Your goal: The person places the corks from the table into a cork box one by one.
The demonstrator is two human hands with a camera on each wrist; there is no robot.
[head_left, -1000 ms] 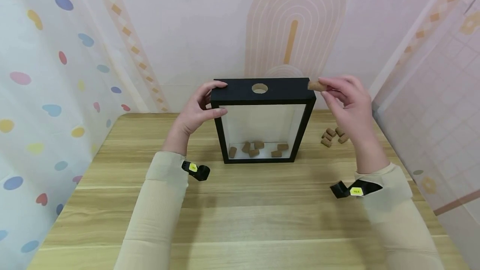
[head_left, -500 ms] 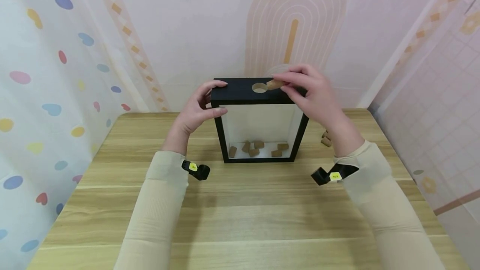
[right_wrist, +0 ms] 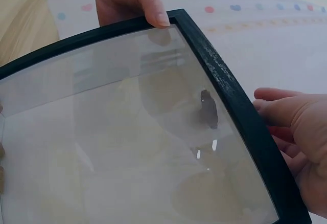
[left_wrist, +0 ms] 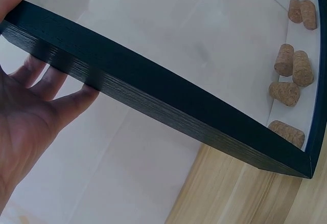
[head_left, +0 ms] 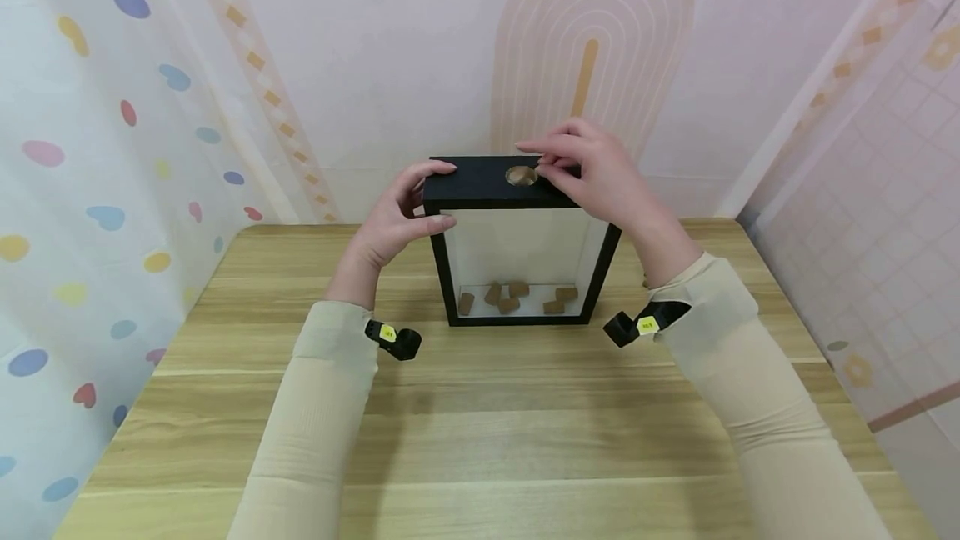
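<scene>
Item: black frame box (head_left: 525,182), upright at the far middle of the tabletop (head_left: 480,407). We note our left hand (head_left: 390,223), grip curled round its top left corner. Right hand (head_left: 592,173), grip pinching a cork (head_left: 521,176) at the round hole on top. Six corks (head_left: 513,298) lie inside, behind the glass.

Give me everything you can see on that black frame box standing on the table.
The black frame box stands upright near the far edge of the wooden table. It is a deep, dark, wood-like frame with a clear front pane and pale backing. A round hole in its top edge is filled by a cork under the right hand. The left hand grips its top left corner. Six loose corks lie on its floor.
</scene>
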